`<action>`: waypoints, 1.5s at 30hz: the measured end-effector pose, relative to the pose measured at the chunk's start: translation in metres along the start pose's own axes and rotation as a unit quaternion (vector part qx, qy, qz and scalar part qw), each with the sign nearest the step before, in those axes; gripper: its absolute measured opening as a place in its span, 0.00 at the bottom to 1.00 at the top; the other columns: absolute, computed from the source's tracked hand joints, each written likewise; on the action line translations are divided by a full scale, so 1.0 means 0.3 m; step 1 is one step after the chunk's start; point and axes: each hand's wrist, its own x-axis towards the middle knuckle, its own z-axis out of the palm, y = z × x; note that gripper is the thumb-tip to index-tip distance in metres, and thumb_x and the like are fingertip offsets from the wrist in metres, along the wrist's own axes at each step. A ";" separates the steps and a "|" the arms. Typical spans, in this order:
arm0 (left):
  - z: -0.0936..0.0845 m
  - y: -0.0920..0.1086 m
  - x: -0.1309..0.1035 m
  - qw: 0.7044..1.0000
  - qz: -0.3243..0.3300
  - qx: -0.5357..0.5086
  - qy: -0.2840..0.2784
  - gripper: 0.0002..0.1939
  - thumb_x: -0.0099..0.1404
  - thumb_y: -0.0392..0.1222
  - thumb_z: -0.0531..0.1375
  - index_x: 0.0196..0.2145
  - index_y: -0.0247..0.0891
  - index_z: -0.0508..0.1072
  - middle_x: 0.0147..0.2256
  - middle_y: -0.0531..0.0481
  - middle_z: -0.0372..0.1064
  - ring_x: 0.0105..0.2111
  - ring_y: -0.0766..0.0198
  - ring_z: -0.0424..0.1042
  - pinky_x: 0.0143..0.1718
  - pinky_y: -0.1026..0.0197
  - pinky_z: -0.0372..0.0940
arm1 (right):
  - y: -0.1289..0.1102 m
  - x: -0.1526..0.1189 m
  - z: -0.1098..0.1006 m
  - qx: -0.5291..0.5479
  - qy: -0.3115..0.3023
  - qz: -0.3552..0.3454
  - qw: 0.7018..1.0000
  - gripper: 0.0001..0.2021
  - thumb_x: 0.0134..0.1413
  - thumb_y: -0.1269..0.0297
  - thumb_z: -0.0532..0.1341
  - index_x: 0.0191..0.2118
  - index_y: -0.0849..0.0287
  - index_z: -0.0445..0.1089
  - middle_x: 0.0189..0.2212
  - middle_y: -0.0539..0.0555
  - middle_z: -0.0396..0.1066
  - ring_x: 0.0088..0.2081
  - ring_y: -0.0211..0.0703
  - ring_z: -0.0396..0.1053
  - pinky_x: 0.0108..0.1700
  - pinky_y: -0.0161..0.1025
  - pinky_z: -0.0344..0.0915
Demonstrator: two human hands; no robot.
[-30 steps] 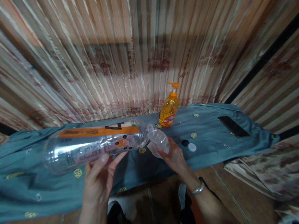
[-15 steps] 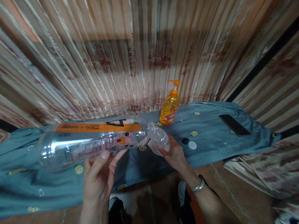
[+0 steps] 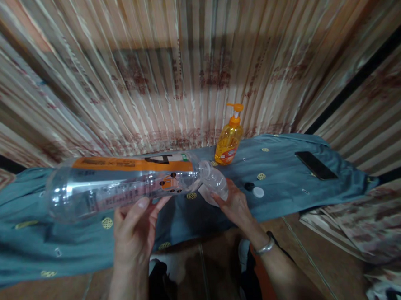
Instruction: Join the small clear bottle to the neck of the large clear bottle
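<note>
A large clear bottle with an orange label lies sideways in the air, its neck pointing right. My left hand holds it from below, thumb and fingers against its side. A smaller clear plastic container meets the bottle's neck, and my right hand grips it from the right. Whether the two pieces are joined or only touching I cannot tell. Behind them an orange pump bottle stands on the blue cloth.
Right of my right hand lie a black cap and a white cap. A dark phone rests farther right. A pleated curtain hangs behind the cloth-covered surface.
The large bottle has tilted slightly, its base a little higher and its label turned. Both hands keep their hold.
</note>
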 end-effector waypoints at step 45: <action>0.029 0.008 -0.012 1.000 0.027 0.008 -0.004 0.08 0.41 0.37 0.71 0.20 0.35 0.76 0.24 0.51 0.77 0.30 0.58 0.77 0.37 0.49 0.75 | 0.007 -0.002 -0.003 0.005 0.008 -0.009 1.000 0.26 0.52 0.55 0.60 0.54 0.63 0.62 0.44 0.63 0.73 0.46 0.54 0.72 0.45 0.49 0.69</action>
